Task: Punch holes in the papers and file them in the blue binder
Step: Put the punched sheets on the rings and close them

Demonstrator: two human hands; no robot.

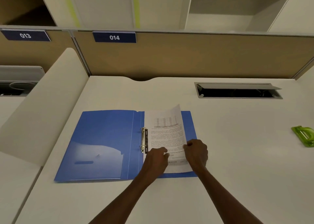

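Forearms reach in from the near edge of the white desk [237,155]. My left hand [157,157] rests on the printed papers [167,133] near the lower ring, fingers loosely bent; I cannot tell whether it grips. My right hand [196,150] pinches the sheets' right edge. They lie on the right half of the open blue binder [102,139], far corner curling up. Farther right sits a green hole punch [304,135]; beyond, an open cable hatch [237,91]

Glossy blue plastic binder [102,144] with shiny metal rings [143,139], matt white printed paper [167,135], translucent green plastic punch [305,135] at right edge, smooth matt off-white desk [237,155].
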